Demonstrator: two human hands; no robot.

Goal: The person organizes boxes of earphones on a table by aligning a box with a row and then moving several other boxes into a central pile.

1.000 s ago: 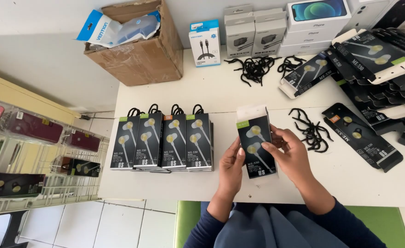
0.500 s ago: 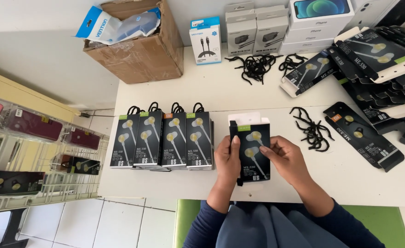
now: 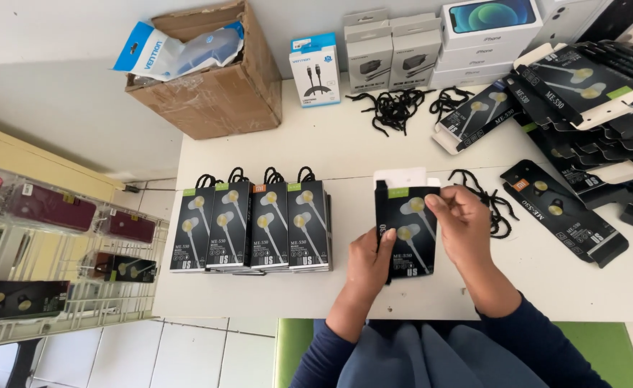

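Observation:
I hold a black earphone box (image 3: pixel 408 228) with a white flap open at its top, upright over the white table (image 3: pixel 345 151). My left hand (image 3: pixel 369 257) grips its lower left edge. My right hand (image 3: pixel 462 218) pinches its upper right corner near the flap. Left of my hands lies a row of several finished black earphone boxes (image 3: pixel 253 226) with black cord loops at their tops. A loose black cord (image 3: pixel 490 203) lies on the table just right of my right hand.
A flat black box (image 3: pixel 564 210) lies to the right, and a heap of unfolded black boxes (image 3: pixel 595 93) fills the far right. A pile of black cords (image 3: pixel 395 109), white and grey boxes (image 3: pixel 374 57) and a cardboard carton (image 3: pixel 209 86) stand at the back. A wire rack (image 3: pixel 51 244) is on the left.
The box I hold has turned from tilted to upright and square to me. My right hand moved up from its right side to its top corner.

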